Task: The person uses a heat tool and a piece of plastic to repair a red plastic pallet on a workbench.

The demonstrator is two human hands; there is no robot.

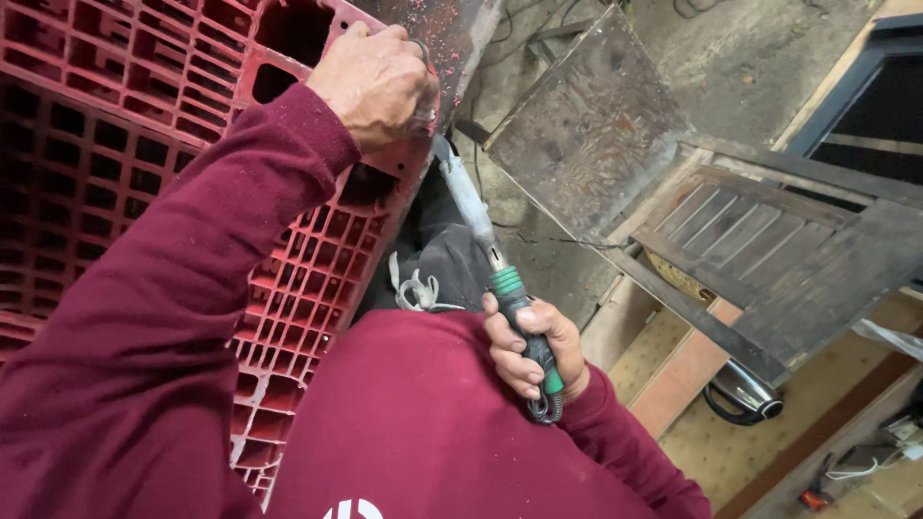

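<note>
Pallet (144, 115) — red plastic grid, upright at the person's left, its edge gripped.
Left hand (377, 82) clasps the pallet's top corner; right hand (534, 351) is wrapped around a green-handled tool (486, 245) — tip at the pallet's edge.
</note>
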